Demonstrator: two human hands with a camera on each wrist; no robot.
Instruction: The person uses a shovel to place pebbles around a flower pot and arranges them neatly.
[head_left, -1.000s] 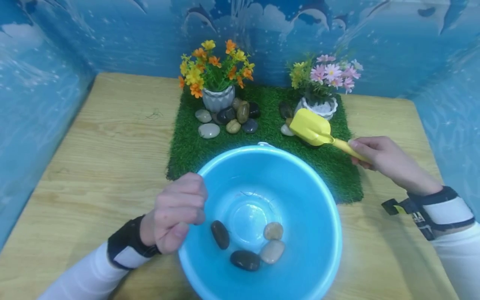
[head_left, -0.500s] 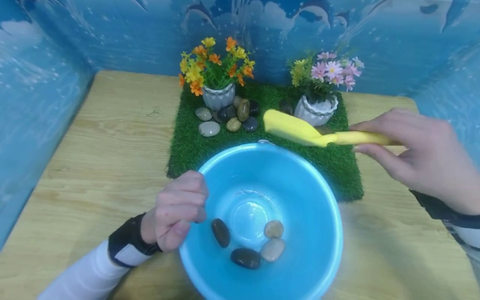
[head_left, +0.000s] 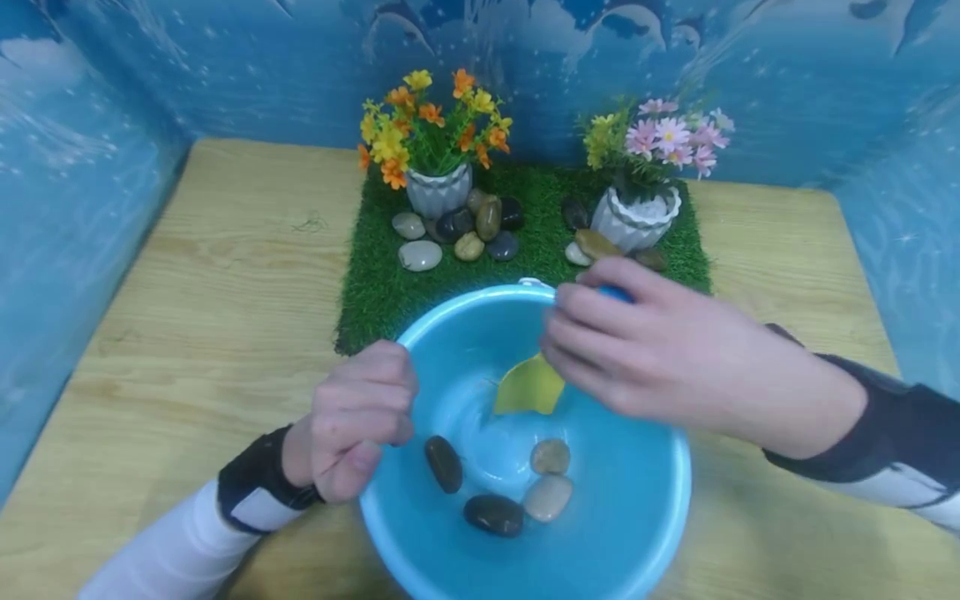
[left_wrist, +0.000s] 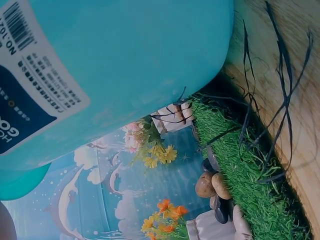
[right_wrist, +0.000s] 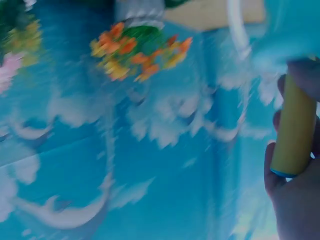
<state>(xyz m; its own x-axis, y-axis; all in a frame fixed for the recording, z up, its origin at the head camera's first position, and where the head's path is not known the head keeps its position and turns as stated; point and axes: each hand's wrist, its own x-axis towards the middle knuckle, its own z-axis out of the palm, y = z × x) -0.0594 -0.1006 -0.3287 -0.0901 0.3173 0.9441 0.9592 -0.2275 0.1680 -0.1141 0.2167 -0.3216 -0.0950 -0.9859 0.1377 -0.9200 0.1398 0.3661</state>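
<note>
My right hand [head_left: 645,354] grips the handle of a yellow toy shovel [head_left: 529,387] over the far right rim of a light blue bucket [head_left: 678,500]. The shovel's blade points down inside the bucket; the hand hides most of the handle in the head view. In the right wrist view, fingers wrap round the yellow handle [right_wrist: 292,132] with its blue end. At the bucket's left rim, my left hand [head_left: 360,425] holds on with curled fingers. Two dark stones [head_left: 493,515] and two pale stones [head_left: 548,497] lie on the bucket's bottom.
Behind the bucket lies a green turf mat [head_left: 382,300]. On it stand a pot of orange and yellow flowers [head_left: 439,193] and a pot of pink flowers [head_left: 633,218], with several stones [head_left: 421,256] in front. Blue dolphin-print walls [head_left: 262,75] enclose the wooden table [head_left: 187,333].
My right hand has swung from the right side of the mat to above the bucket, turning the shovel so its blade points down inside. My left hand stays at the rim.
</note>
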